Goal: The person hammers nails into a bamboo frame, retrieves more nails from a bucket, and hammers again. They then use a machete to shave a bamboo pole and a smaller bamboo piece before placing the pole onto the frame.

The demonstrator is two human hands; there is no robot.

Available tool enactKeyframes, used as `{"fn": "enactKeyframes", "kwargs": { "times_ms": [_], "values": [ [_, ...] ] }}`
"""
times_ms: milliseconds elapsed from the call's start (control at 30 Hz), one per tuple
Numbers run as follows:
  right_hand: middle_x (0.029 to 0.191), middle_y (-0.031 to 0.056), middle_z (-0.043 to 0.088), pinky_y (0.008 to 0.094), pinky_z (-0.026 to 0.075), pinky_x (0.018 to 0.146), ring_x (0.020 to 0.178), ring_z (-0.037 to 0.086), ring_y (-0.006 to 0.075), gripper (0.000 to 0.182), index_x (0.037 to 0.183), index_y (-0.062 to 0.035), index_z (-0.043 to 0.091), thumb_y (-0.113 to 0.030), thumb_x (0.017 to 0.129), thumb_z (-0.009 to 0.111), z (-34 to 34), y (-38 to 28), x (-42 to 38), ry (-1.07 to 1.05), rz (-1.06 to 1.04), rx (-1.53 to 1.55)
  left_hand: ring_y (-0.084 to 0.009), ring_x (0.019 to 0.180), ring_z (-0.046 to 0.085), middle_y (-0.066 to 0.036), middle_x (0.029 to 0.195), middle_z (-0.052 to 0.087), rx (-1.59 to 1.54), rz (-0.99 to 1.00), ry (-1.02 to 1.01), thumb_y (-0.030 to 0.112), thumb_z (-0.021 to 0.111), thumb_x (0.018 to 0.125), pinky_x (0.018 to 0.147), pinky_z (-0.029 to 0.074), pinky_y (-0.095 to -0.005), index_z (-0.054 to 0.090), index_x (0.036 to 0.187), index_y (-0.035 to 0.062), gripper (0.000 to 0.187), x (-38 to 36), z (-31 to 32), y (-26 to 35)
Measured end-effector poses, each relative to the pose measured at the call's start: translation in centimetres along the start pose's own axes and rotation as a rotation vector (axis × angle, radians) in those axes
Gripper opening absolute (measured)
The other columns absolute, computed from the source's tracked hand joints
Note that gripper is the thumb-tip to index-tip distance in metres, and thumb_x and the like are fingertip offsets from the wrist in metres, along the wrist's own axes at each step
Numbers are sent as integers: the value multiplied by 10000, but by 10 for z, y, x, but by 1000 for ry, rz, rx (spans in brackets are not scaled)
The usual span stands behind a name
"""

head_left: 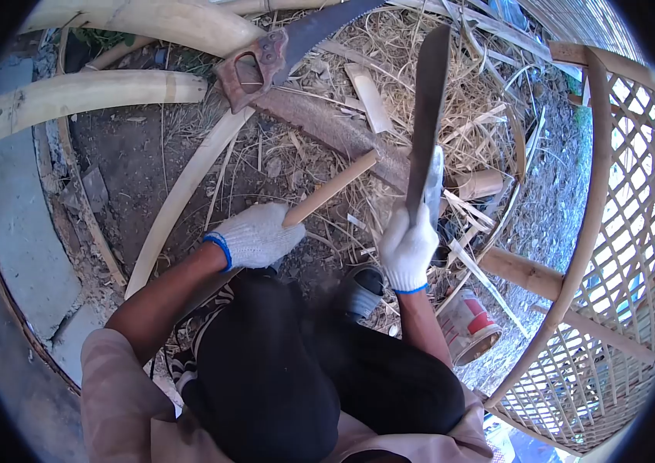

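My left hand (259, 235), in a white knit glove with a blue cuff, is closed round one end of a short bamboo piece (335, 185). The other end of the piece points up and right, over a wooden board (327, 127) on the ground. To the right, my gloved right hand (409, 245) grips a machete, its handle hidden by the fingers. The dark broad blade (428, 108) stands away from me, just right of the bamboo's far end.
A handsaw (265, 58) lies near the board's far end. Large bamboo poles (96, 91) are at the upper left. Shavings (389, 46) cover the ground ahead. On the right are a tub (468, 328) and a woven bamboo lattice frame (594, 177).
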State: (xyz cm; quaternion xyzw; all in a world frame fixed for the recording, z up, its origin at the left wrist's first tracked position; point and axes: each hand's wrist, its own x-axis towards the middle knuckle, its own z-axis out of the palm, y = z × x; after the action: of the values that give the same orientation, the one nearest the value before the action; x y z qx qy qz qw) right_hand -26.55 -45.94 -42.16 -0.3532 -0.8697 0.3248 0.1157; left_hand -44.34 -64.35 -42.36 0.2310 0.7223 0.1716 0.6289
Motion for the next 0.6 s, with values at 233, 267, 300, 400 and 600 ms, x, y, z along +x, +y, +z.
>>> {"fn": "enactKeyframes", "kwargs": {
  "times_ms": [233, 267, 300, 400, 600],
  "values": [
    [706, 281, 663, 559, 545, 603, 678, 684, 483, 214, 1017, -21, 583, -233, 1041, 559, 33, 46, 9, -294, 98, -329, -453, 929, 715, -295, 898, 709, -6, -10, 29, 396, 570, 953, 840, 550, -520, 680, 1000, -38, 450, 1, 10, -3],
    [714, 281, 665, 555, 544, 607, 684, 686, 481, 216, 1022, -21, 587, -235, 1040, 562, 31, 45, 8, -279, 109, -326, -455, 937, 713, -297, 904, 709, -21, -24, 15, 396, 574, 951, 845, 550, -523, 680, 1001, -36, 448, 1, 8, -2],
    [722, 280, 667, 551, 544, 611, 691, 687, 479, 218, 1028, -20, 591, -236, 1039, 564, 26, 38, 6, -267, 120, -323, -456, 935, 713, -297, 904, 709, -6, -5, 24, 393, 573, 951, 847, 550, -525, 681, 999, -35, 444, 1, 8, -3],
    [788, 237, 695, 466, 569, 656, 716, 718, 420, 168, 1094, -8, 650, -138, 1006, 591, 4, 3, 3, -145, 130, -171, -455, 930, 715, -294, 904, 711, 20, 18, 31, 384, 570, 950, 850, 550, -528, 685, 999, -31, 434, 2, 9, -6],
    [735, 287, 673, 538, 556, 608, 686, 698, 471, 213, 1064, -8, 621, -212, 1029, 568, 29, 54, 12, -280, 157, -400, -450, 931, 719, -296, 927, 717, 20, -23, 12, 373, 570, 948, 850, 551, -525, 698, 1023, -32, 431, 3, 3, 0]
  ]
}}
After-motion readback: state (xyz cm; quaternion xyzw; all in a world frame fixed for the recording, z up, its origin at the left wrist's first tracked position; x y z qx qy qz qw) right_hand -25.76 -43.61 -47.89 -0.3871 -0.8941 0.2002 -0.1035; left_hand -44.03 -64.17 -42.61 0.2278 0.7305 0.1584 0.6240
